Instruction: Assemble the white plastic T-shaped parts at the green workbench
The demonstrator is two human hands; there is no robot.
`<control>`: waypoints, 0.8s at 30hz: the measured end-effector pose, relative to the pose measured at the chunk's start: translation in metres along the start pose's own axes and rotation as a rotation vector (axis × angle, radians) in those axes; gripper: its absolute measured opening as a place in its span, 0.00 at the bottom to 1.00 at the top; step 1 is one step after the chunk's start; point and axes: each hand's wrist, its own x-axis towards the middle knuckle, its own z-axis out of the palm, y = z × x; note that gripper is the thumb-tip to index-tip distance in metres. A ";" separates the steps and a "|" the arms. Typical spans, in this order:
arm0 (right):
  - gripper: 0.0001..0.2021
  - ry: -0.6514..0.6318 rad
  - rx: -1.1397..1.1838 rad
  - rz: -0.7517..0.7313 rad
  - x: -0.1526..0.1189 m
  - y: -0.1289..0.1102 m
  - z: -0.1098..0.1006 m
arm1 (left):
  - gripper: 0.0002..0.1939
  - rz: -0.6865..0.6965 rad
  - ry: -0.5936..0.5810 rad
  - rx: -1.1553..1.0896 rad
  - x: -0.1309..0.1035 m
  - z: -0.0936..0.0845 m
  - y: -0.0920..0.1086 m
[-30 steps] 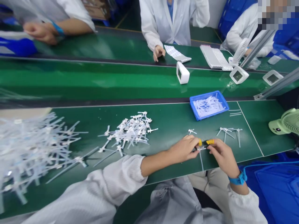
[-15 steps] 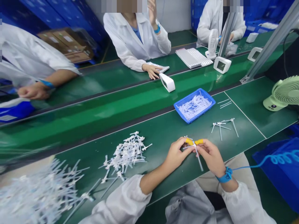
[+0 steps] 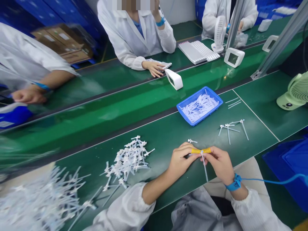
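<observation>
Both my hands meet over the green bench around a small white plastic connector with a thin clear tube (image 3: 205,168) hanging down from it toward the bench edge. My left hand (image 3: 183,158) pinches its left side, my right hand (image 3: 218,161) its right side; yellow covers sit on the index fingers, whose tips nearly touch. The fingers hide most of the connector. Just beyond my left hand lies a loose tubed connector (image 3: 192,141). Several more tubed connectors (image 3: 228,126) lie to the right. Left of my hands is a pile of tubed connectors (image 3: 132,158).
A blue tray (image 3: 209,112) holds many short tube pieces. Loose tubes (image 3: 233,102) lie beside it. A larger heap of tubed parts (image 3: 36,202) fills the lower left. A green fan (image 3: 292,94) stands right. Co-workers in white coats (image 3: 141,38) sit across the belt (image 3: 108,117).
My fingertips have drawn closer together over the connector, and the tube hangs more steeply. The blue wrist cord is pulled straighter. The view has shifted slightly.
</observation>
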 end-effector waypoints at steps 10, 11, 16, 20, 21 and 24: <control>0.17 -0.077 0.189 0.001 0.008 0.001 0.001 | 0.04 0.226 0.053 0.304 0.006 -0.016 0.018; 0.18 -0.066 0.223 -0.006 0.008 0.002 0.001 | 0.05 0.244 0.044 0.386 0.010 -0.028 0.023; 0.17 -0.049 0.315 -0.020 0.008 0.006 0.003 | 0.10 0.111 -0.234 0.710 0.035 -0.108 0.039; 0.14 -0.090 0.331 -0.038 0.008 0.005 0.002 | 0.16 -0.084 -0.249 0.855 0.051 -0.131 0.016; 0.14 -0.099 0.331 -0.042 0.008 0.005 0.002 | 0.17 -0.106 -0.266 0.845 0.054 -0.127 0.008; 0.14 -0.118 0.338 -0.051 0.008 0.005 0.000 | 0.16 -0.131 -0.317 0.728 0.058 -0.106 -0.013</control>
